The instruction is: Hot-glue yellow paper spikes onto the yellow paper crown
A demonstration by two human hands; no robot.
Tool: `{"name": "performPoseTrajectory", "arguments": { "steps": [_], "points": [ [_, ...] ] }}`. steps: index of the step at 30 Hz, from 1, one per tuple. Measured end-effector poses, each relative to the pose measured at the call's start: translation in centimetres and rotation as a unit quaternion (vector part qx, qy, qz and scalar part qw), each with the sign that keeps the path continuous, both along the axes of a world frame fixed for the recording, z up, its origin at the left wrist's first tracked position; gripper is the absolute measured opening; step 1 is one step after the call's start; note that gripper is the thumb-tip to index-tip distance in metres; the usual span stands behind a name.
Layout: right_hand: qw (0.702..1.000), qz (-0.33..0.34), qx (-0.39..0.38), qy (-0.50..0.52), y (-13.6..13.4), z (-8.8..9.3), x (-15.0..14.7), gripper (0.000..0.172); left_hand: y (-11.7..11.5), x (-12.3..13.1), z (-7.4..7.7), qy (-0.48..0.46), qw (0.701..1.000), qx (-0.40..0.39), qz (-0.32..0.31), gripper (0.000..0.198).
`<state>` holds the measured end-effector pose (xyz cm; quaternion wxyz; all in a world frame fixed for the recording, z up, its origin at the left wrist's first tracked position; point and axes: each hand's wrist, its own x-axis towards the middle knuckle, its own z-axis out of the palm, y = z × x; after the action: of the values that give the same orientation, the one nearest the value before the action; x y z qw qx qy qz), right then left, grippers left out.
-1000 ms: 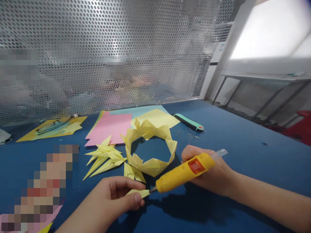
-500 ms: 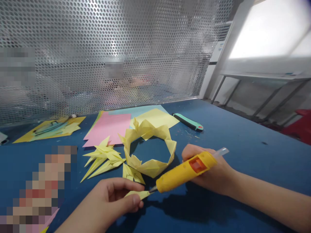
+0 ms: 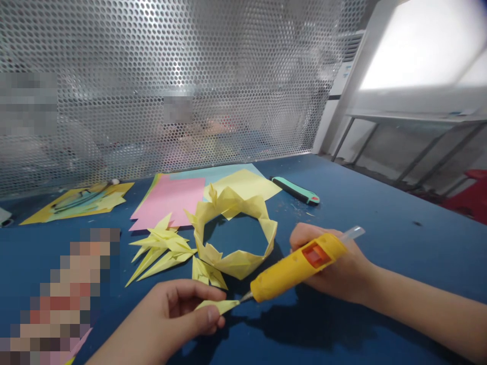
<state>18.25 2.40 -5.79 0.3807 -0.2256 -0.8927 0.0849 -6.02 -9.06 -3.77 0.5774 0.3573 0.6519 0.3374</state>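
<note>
Far left on the blue table (image 3: 380, 228) lies one yellow sheet (image 3: 41, 214) with some thin items on it, too blurred to name. Next come flat coloured sheets in a loose stack: one pink sheet (image 3: 171, 200), one light blue sheet (image 3: 213, 174) under it, and one pale yellow sheet (image 3: 247, 183) on top at the right. In front of the pink sheet sits a heap of spiky folded pieces (image 3: 163, 248); they overlap too much for an exact count.

Below that, the left hand (image 3: 171, 319) is closed in a pinch, thumb against fingers, on one small folded yellow piece (image 3: 218, 305) near the table's front edge. Two more small folds (image 3: 207, 271) lie just beside the single paper ring (image 3: 236, 233).

The one glue gun (image 3: 297, 266) is gripped in the right hand (image 3: 335, 263), fingers wrapped round its body, with its nozzle at the tip of the pinched piece. Behind it, well apart, lies one teal knife (image 3: 297, 190).
</note>
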Motion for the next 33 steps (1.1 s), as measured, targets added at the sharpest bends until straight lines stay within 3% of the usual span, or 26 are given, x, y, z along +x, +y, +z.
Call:
{"name": "performPoseTrajectory", "arguments": {
  "steps": [22,33],
  "points": [
    [1.0,-0.003,0.002,-0.001,-0.11,0.54,0.04,0.012,-0.06,-0.11,-0.61,-0.011,1.0,0.007,-0.004,0.042],
    [0.999,-0.025,0.021,-0.015,-0.1,0.69,0.16,0.011,-0.06,-0.16,0.36,-0.009,1.0,-0.003,-0.007,0.039]
  ]
}}
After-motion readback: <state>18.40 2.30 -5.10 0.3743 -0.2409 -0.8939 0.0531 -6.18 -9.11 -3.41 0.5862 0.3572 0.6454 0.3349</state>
